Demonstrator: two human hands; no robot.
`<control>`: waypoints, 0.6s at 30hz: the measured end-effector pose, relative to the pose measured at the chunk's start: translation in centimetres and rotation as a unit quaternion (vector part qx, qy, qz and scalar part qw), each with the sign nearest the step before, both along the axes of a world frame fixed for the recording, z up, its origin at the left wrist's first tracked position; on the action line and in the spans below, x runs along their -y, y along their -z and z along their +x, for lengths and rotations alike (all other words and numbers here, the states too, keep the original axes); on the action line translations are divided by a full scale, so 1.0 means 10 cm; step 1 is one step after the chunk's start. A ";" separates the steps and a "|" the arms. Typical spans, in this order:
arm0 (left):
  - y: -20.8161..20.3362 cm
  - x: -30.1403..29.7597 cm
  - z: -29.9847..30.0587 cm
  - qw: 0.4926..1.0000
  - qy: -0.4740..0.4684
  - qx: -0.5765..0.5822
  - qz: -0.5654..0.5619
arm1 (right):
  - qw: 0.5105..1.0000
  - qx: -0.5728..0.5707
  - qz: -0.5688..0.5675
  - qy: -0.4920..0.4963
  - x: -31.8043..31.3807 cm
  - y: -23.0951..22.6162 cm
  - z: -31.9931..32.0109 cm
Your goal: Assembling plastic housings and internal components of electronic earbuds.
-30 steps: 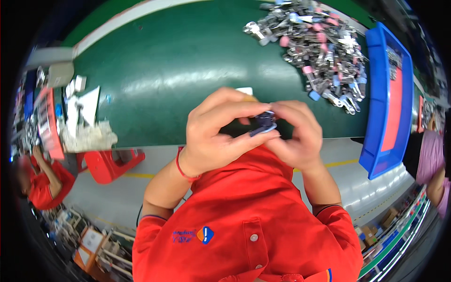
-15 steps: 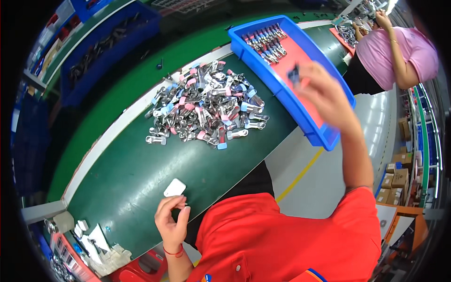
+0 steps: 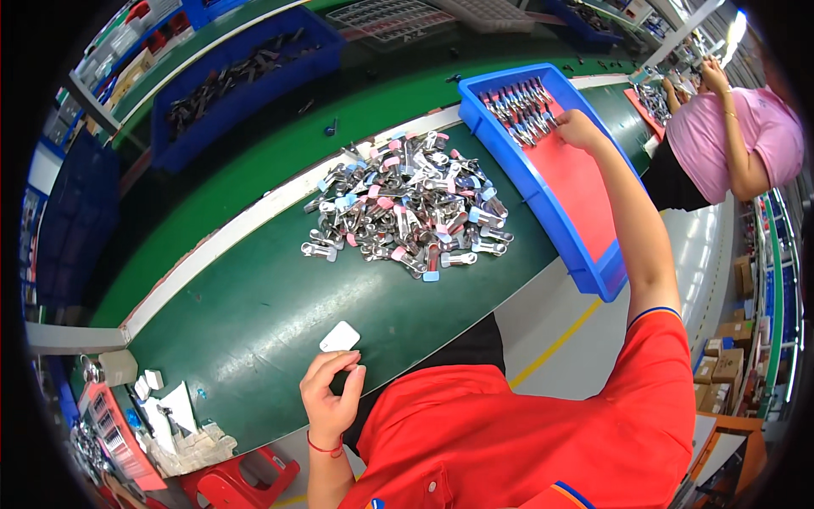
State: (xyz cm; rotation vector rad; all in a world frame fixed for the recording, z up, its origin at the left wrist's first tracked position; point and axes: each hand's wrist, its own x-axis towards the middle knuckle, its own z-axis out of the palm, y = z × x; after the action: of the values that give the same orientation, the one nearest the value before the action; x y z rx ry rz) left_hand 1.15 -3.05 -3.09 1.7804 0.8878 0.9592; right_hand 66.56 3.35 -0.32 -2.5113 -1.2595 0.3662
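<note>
My right hand [image 3: 580, 132] reaches into the blue tray [image 3: 532, 197], its fingers pinched on a metal spring clip at the near end of the clip rows. Most of that clip is hidden by the fingers. Several metal clips [image 3: 519, 100] lie side by side in two rows on the tray's red bottom. My left hand [image 3: 331, 397] rests low by the table edge, fingers loosely bent and thumb apart, with nothing seen in it. Just beyond its fingertips lies a white rounded-square piece [image 3: 340, 337]. A heap of metal clips with pink, blue and grey ends [image 3: 407, 199] covers the middle of the green table [image 3: 246, 322].
A large blue bin [image 3: 246, 85] with dark clips stands beyond the table's white ledge. White scraps [image 3: 174, 424] lie at the left end, near a red stool [image 3: 242, 479]. A co-worker in a pink shirt [image 3: 721, 144] works at the far right.
My right hand has moved farther into the tray, bringing a clip to the end of the rows. My left hand keeps its place by the white piece. The whole view has shifted slightly.
</note>
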 end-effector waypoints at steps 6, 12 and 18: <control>-0.02 -0.03 -0.02 1.000 0.003 0.003 0.003 | 0.999 -0.038 0.002 -0.015 -0.02 -0.02 -0.06; -0.03 -0.05 -0.03 0.999 0.022 0.024 -0.017 | 0.998 -0.053 -0.031 -0.027 -0.06 -0.07 -0.08; -0.06 -0.07 -0.04 0.999 0.017 0.034 -0.033 | 0.975 0.100 -0.196 -0.007 -0.29 -0.44 -0.39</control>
State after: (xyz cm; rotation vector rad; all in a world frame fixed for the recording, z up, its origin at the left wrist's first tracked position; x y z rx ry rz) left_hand 0.71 -2.36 -2.50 1.6915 0.8353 0.9522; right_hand 62.67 6.25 4.07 -2.9352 -1.3943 0.4081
